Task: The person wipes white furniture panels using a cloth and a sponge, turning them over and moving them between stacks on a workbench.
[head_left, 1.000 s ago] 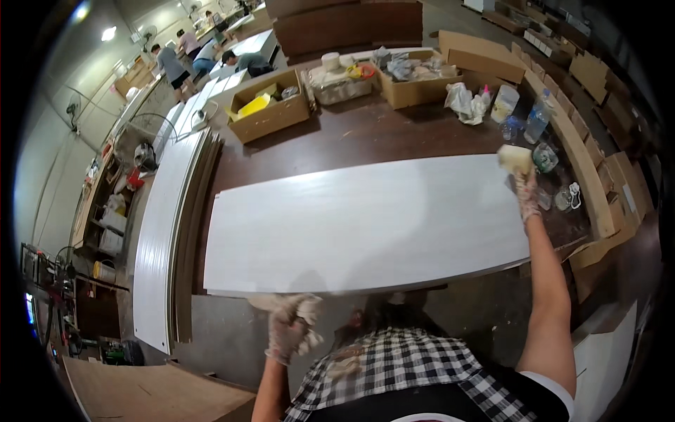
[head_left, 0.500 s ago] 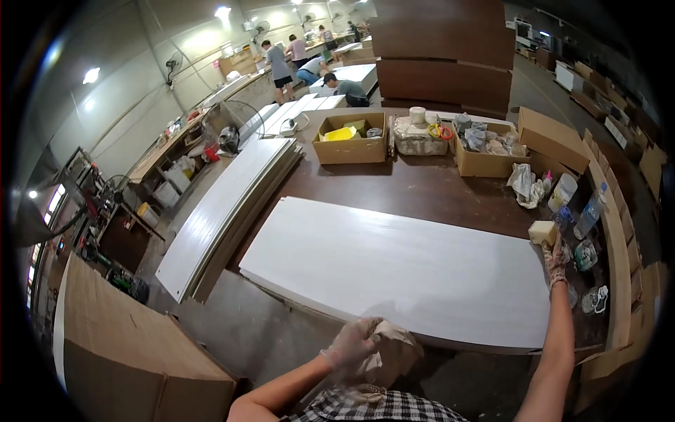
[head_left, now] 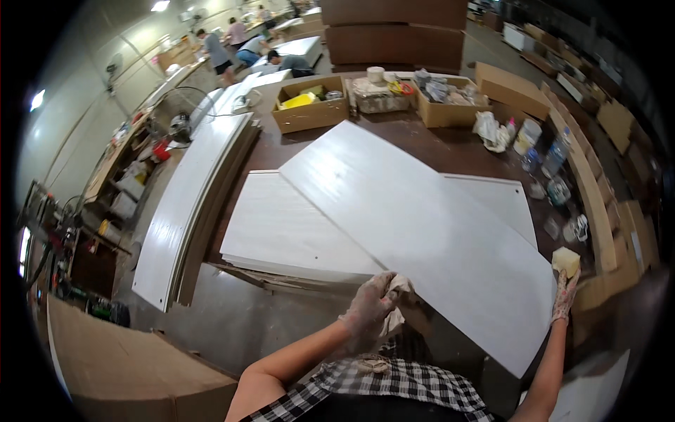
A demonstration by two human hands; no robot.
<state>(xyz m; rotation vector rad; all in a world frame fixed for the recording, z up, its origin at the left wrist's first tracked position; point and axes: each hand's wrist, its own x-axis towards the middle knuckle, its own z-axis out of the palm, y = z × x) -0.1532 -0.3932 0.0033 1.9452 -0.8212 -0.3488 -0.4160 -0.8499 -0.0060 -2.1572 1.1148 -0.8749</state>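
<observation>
A long white panel [head_left: 429, 225] lies askew across a stack of similar white panels [head_left: 281, 221], its right end jutting past the table's near edge. My left hand [head_left: 367, 306], in a thin stained glove, is closed on a crumpled whitish cloth [head_left: 399, 287] at the near long edge of the panel. At the panel's right end is my right hand [head_left: 564, 299], also gloved, its fingers round a cream sponge block [head_left: 567, 261]. The hand appears to touch the panel's end; its palm side is hidden.
More white panels [head_left: 193, 190] are stacked on the left. Along the table's far side stand a cardboard box [head_left: 313, 118], a plastic-wrapped tub [head_left: 380, 100] and another box [head_left: 450, 112]. Bottles [head_left: 555, 153] stand by a wooden rail [head_left: 587, 186] at right. Several people work farther off.
The top panel has swung from lying square on the stack to slanting across it, its right end drawn toward me. My right hand has come nearer with the sponge; my left hand keeps the cloth.
</observation>
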